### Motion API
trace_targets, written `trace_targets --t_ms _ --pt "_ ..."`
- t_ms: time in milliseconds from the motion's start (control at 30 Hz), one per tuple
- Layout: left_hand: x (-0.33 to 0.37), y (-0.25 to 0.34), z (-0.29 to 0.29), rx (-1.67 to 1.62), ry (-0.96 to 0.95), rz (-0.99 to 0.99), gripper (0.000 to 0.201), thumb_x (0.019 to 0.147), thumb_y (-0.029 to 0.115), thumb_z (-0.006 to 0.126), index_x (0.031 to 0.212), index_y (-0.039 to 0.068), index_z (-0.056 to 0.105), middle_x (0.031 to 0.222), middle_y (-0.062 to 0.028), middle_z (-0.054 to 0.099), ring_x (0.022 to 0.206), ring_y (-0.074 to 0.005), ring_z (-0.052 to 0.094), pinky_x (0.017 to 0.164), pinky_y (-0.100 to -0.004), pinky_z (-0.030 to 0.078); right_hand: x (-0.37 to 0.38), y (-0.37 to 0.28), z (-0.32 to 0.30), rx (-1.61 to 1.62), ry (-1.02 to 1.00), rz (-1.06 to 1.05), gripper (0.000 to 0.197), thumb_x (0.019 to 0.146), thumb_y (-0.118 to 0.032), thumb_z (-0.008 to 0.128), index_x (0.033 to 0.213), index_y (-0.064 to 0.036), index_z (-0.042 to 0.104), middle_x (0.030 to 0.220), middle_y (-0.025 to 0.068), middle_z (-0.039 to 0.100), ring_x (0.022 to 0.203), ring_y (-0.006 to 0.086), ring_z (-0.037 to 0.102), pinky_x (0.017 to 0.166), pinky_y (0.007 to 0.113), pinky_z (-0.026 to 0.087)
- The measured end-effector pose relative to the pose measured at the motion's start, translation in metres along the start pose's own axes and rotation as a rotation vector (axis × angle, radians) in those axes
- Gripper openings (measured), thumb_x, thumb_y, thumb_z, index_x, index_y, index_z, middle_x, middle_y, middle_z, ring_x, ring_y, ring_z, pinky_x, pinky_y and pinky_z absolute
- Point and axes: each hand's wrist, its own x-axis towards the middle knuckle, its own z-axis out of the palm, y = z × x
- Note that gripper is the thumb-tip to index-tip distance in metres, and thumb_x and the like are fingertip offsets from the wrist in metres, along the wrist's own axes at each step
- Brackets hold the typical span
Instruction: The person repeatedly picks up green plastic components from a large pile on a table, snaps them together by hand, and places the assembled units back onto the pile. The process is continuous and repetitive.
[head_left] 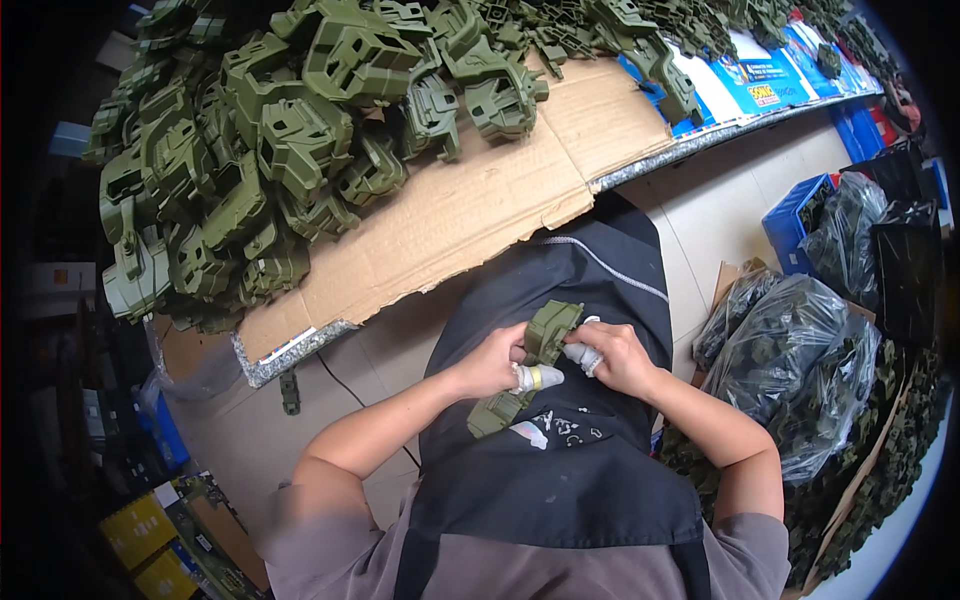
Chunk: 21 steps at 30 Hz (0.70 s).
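Above my lap, an olive-green plastic vehicle-body part (551, 332) is held tilted between both hands. My left hand (492, 362) is closed on its left side, the thumb wrapped in white with a yellowish band. At its right edge, my right hand (618, 358) is closed with curled fingers and white wrapping on the thumb side. Whether the right fingers also hold something small is hidden. A second green plastic part (495, 414) lies on my dark apron (570, 490), just below the left hand. Small pale scraps are scattered on the apron beside it.
A large heap of similar green parts (300, 140) covers the table ahead, over a torn cardboard sheet (440, 240). On the right stand bulging clear plastic bags (800, 350) and a blue crate (795, 225). Yellow boxes (140, 530) sit low on the left.
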Motion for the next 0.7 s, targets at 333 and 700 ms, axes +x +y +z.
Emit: trace_targets --t_ms 333,700 --pt "0.015 -0.044 0.002 -0.704 0.13 0.135 0.068 0.084 0.02 0.064 0.14 0.012 0.026 0.118 -0.0088 0.052 0.1 -0.0174 0.057 0.083 -0.0317 0.048 0.184 -0.01 -0.136 -0.365 0.355 -0.163 0.036 0.074 -0.002 0.057 0.109 -0.0066 0.06 0.1 0.0152 0.061 0.097 0.0305 0.059 0.083 0.037 0.047" --pt "0.003 -0.059 0.015 -1.055 0.012 0.065 0.06 0.088 0.026 0.058 0.138 0.018 0.026 0.111 -0.0159 0.054 0.086 -0.0253 0.062 0.075 -0.0379 0.054 0.162 0.011 -0.114 -0.47 0.523 -0.213 0.028 0.068 -0.013 0.072 0.082 -0.0016 0.051 0.078 0.0103 0.055 0.075 0.0276 0.057 0.069 0.036 0.045"
